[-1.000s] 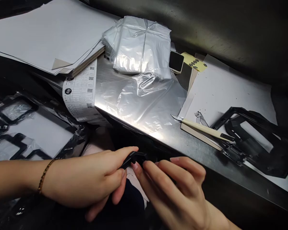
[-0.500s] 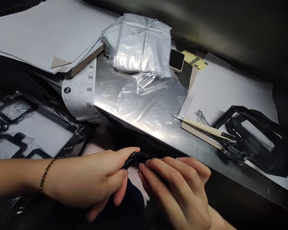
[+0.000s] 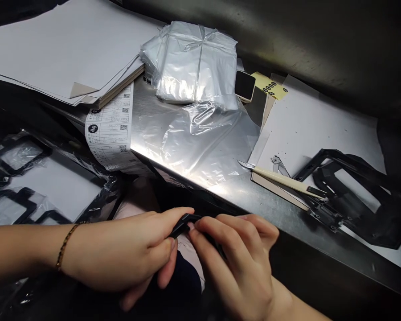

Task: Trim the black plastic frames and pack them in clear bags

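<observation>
Between my hands, below the bench's front edge, is a black plastic frame (image 3: pixel 180 226), mostly covered by fingers. My left hand (image 3: pixel 130 249) is closed on its left end, thumb on top. The thumb and fingertips of my right hand (image 3: pixel 239 256) pinch the frame's edge just to the right, close to the left thumb. On the bench at right, a craft knife (image 3: pixel 280 178) with a cream handle lies with its blade to the left. Its handle end reaches several larger black plastic frames (image 3: pixel 357 191) resting on white sheets (image 3: pixel 327 120).
A tied bundle of clear plastic bags (image 3: pixel 194 67) sits on the metal bench (image 3: pixel 270 200), one loose bag (image 3: pixel 200 138) before it. Stacked white sheets (image 3: pixel 70 49) and a printed label strip (image 3: pixel 110 138) are at left. Bagged black frames (image 3: pixel 16 191) lie lower left.
My right hand has slid left along the black plastic frame, nearer to the left thumb. The left hand keeps its grip in nearly the same place.
</observation>
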Demonstrator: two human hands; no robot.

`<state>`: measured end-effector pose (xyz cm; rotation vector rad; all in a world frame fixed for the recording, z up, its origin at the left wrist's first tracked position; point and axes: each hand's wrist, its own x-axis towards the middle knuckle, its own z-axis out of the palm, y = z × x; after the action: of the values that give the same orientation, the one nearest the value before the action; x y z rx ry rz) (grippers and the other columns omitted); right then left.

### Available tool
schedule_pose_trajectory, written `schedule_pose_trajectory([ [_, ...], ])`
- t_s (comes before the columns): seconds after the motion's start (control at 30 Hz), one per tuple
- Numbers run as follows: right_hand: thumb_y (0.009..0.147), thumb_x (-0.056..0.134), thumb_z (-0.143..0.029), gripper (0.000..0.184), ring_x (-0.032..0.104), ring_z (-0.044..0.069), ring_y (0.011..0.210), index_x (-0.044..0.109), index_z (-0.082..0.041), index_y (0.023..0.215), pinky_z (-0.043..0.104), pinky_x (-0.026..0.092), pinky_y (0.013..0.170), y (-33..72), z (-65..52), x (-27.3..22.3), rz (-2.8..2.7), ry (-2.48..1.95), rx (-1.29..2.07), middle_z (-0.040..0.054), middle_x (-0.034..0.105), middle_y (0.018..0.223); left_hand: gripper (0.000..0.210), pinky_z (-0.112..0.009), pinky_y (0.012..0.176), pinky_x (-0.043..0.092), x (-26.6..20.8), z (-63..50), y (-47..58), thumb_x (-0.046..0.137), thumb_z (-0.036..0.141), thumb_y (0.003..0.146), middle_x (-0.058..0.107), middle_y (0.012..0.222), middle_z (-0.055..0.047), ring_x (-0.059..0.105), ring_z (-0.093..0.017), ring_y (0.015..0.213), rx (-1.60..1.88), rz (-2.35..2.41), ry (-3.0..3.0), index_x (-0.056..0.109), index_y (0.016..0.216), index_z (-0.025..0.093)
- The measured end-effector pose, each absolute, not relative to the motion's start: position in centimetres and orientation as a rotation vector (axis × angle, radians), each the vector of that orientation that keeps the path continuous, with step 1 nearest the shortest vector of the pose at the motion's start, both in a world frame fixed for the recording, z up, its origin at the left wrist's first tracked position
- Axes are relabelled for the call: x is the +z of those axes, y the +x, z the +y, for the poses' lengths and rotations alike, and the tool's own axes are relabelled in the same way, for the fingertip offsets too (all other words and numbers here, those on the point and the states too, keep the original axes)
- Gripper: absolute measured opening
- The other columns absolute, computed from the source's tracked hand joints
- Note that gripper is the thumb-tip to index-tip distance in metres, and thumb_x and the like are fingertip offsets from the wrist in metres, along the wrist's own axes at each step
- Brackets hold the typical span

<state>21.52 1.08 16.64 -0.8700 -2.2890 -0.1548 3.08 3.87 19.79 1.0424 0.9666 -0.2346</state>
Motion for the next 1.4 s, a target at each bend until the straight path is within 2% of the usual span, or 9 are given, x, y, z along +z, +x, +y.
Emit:
schedule_pose_trajectory([
  [0.23,0.087,0.042,-0.008,0.021,0.051,0.018,0.079,0.06,-0.008,0.076,0.037,0.03,0.069,21.2,1.8,16.0,-2.294,-0.84,-0.2,0.0091,0.063,0.08,0.028,-0.013,0.038,0.033,19.4,4.2,3.1,0.032,0.038,0.087,0.059,0.075,0.001,0.039,-0.001,0.031,-0.178,0.961,1.031,0.053,0.097,0.021],
  [0.33,0.086,0.043,-0.007,0.02,0.051,0.018,0.078,0.061,-0.008,0.075,0.037,0.03,0.07,21.1,1.8,15.9,-2.28,-0.839,-0.188,0.0089,0.064,0.077,0.029,-0.013,0.038,0.034,19.2,4.1,3.0,0.033,0.035,0.088,0.059,0.073,0.001,0.041,-0.002,0.032,-0.143,0.943,1.017,0.049,0.109,0.023],
  [0.4,0.085,0.044,-0.006,0.02,0.051,0.018,0.077,0.06,-0.007,0.074,0.037,0.031,0.07,21.1,1.8,15.9,-2.284,-0.838,-0.182,0.0091,0.064,0.076,0.036,-0.013,0.037,0.033,19.1,4.2,2.9,0.032,0.032,0.088,0.059,0.07,0.003,0.042,-0.004,0.032,-0.117,0.927,1.011,0.038,0.123,0.028],
  [0.5,0.083,0.045,-0.006,0.018,0.05,0.018,0.075,0.06,-0.007,0.074,0.037,0.03,0.07,21.1,2.0,16.0,-2.291,-0.823,-0.189,0.009,0.064,0.075,0.043,-0.013,0.036,0.032,19.1,4.3,2.9,0.032,0.031,0.088,0.06,0.069,0.003,0.043,-0.005,0.032,-0.116,0.935,1.032,0.028,0.131,0.031],
  [0.7,0.083,0.046,-0.006,0.017,0.049,0.018,0.075,0.061,-0.006,0.077,0.037,0.03,0.071,21.1,2.2,15.9,-2.297,-0.83,-0.174,0.0088,0.064,0.075,0.032,-0.012,0.034,0.029,19.1,4.4,2.8,0.031,0.033,0.088,0.058,0.068,0.004,0.043,-0.004,0.032,-0.114,0.903,1.052,0.039,0.118,0.03],
  [0.83,0.08,0.049,-0.005,0.012,0.05,0.018,0.074,0.061,-0.006,0.076,0.037,0.03,0.071,21.0,2.3,15.5,-2.274,-0.808,-0.181,0.009,0.064,0.075,0.037,-0.012,0.035,0.03,18.9,4.7,2.9,0.029,0.032,0.088,0.058,0.069,0.004,0.043,-0.003,0.032,-0.146,0.921,1.043,0.03,0.125,0.028],
  [1.17,0.079,0.047,-0.002,0.014,0.05,0.019,0.077,0.058,-0.008,0.072,0.039,0.03,0.074,20.7,2.3,15.2,-2.28,-0.818,-0.189,0.0105,0.064,0.079,0.035,-0.012,0.035,0.032,18.4,4.8,2.9,0.026,0.031,0.089,0.057,0.068,0.004,0.043,-0.003,0.033,-0.124,0.88,1.049,0.032,0.123,0.026],
  [1.3,0.082,0.044,-0.001,0.014,0.05,0.019,0.079,0.056,-0.007,0.077,0.038,0.034,0.073,21.7,1.5,16.0,-2.264,-0.877,-0.028,0.011,0.061,0.083,0.046,-0.013,0.037,0.032,18.8,4.7,2.6,0.029,0.033,0.089,0.057,0.072,0.005,0.043,-0.003,0.034,-0.118,0.876,1.008,0.02,0.135,0.032],
  [1.4,0.089,0.037,-0.006,0.02,0.05,0.017,0.079,0.05,-0.013,0.075,0.034,0.041,0.069,24.1,1.0,17.2,-2.246,-0.928,0.367,0.0086,0.057,0.081,0.049,-0.013,0.037,0.031,19.0,4.6,2.1,0.03,0.032,0.09,0.058,0.071,0.005,0.043,-0.003,0.034,-0.092,0.917,0.997,0.017,0.137,0.034],
])
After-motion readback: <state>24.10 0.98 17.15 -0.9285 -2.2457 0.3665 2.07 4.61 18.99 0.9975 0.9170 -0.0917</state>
